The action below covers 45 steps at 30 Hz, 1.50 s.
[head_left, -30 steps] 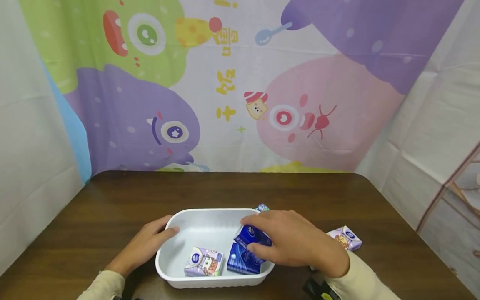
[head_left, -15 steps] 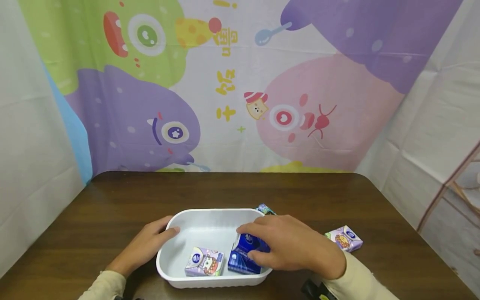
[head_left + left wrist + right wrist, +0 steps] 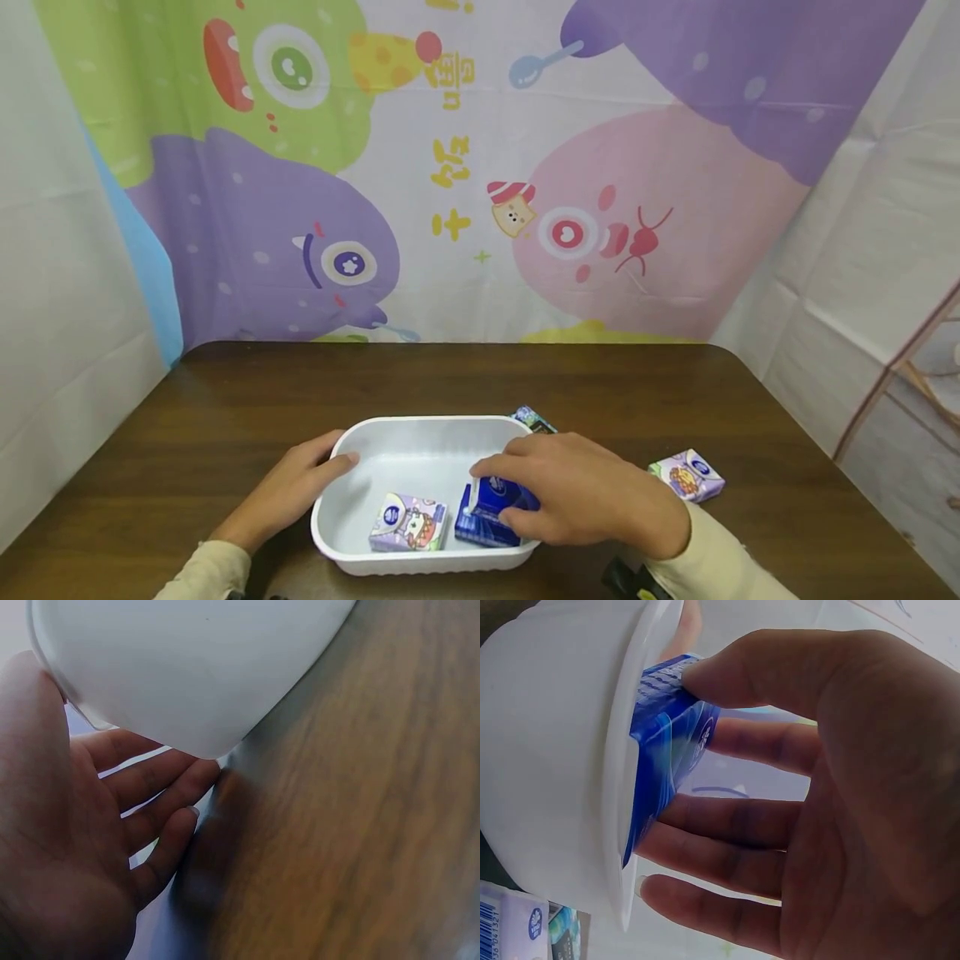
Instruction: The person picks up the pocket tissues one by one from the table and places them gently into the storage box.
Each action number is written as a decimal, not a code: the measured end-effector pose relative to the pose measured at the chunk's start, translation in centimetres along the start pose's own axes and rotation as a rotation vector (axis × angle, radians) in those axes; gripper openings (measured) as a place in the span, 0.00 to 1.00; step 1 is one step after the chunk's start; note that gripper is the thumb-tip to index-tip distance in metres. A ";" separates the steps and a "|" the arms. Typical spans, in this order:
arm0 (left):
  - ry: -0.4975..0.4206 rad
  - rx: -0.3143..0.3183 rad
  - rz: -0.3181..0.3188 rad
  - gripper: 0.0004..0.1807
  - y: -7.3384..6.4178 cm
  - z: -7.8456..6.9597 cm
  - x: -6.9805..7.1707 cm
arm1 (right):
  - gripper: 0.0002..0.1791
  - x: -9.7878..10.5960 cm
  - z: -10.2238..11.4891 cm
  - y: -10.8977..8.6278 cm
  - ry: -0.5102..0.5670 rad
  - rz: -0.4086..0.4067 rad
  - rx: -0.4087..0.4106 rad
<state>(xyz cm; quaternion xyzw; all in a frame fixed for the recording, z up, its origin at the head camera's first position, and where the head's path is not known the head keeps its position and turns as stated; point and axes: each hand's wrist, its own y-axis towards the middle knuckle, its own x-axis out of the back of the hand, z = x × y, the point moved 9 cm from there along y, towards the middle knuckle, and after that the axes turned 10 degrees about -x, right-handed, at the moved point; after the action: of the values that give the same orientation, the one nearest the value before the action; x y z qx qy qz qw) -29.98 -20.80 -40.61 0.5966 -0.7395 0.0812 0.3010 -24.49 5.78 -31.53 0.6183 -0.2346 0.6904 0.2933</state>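
A white plastic basin (image 3: 420, 446) sits on the dark wooden table. My left hand (image 3: 296, 483) holds its left end, thumb over the rim and fingers along the outside wall, as the left wrist view also shows. At the basin's right end my right hand (image 3: 585, 493) pinches a blue tissue pack (image 3: 664, 746) between thumb and fingers, over the rim. Under it, inside the basin, lies a second blue tissue pack (image 3: 480, 530), partly covered by the held one. To their left, a purple tissue pack (image 3: 408, 523) with a cartoon print lies on the basin floor.
Another purple tissue pack (image 3: 690, 477) lies on the table (image 3: 225, 400) right of the basin, near my right forearm. Behind the basin's far right corner a blue-green pack (image 3: 532, 418) peeks out. A printed cloth (image 3: 450, 300) hangs behind the table.
My right hand has shifted slightly down and left with the blue tissue pack, which now stands more upright above the other blue one. My left hand has stayed on the basin.
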 end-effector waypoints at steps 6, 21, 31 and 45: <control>-0.020 0.003 0.001 0.19 0.0 0.2 -0.1 | 0.24 -0.3 0.2 0.0 -0.004 0.002 0.024; -0.016 0.001 0.009 0.19 0.0 0.3 -0.1 | 0.25 -0.5 0.8 0.0 -0.038 0.001 0.058; -0.009 0.009 0.002 0.20 -0.1 0.3 0.0 | 0.27 -0.9 0.8 0.0 -0.008 0.059 0.057; -0.008 0.008 0.001 0.20 -0.1 0.2 0.0 | 0.23 -0.9 0.5 0.2 0.012 0.059 0.018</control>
<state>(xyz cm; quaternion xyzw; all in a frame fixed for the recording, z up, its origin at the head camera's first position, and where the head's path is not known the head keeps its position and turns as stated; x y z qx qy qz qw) -29.99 -20.88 -40.76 0.5978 -0.7406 0.0818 0.2957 -24.21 5.21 -32.31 0.6096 -0.2449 0.7045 0.2686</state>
